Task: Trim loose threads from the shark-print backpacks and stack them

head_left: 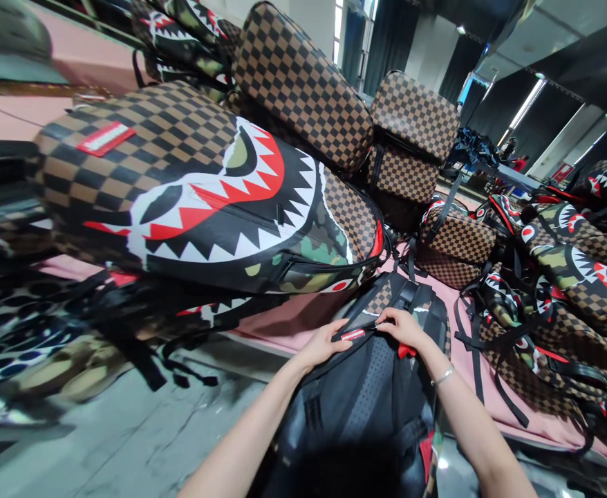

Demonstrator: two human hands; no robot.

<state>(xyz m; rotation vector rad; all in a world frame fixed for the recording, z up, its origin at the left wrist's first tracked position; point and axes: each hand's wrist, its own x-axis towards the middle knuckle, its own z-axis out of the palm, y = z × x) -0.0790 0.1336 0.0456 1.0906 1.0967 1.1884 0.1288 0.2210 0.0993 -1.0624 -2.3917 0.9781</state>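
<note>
I see a big shark-mouth backpack (200,187) lying above on the pink table (293,318), below it the black backpack (366,401) standing at the table's edge, my left hand (324,344) gripping its top and my right hand (402,326) pinching its zipper pull (379,322).

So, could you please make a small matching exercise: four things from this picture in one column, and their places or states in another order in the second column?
Things:
1. left hand
2. right hand
3. shark-mouth backpack
4. bracelet

Places or states:
A. lies on its side on the pink table
B. around the right wrist
C. rests beside the small red label of the black backpack
D. pinches at the top edge of the black backpack

Pairs: 1-C, 2-D, 3-A, 4-B
</note>
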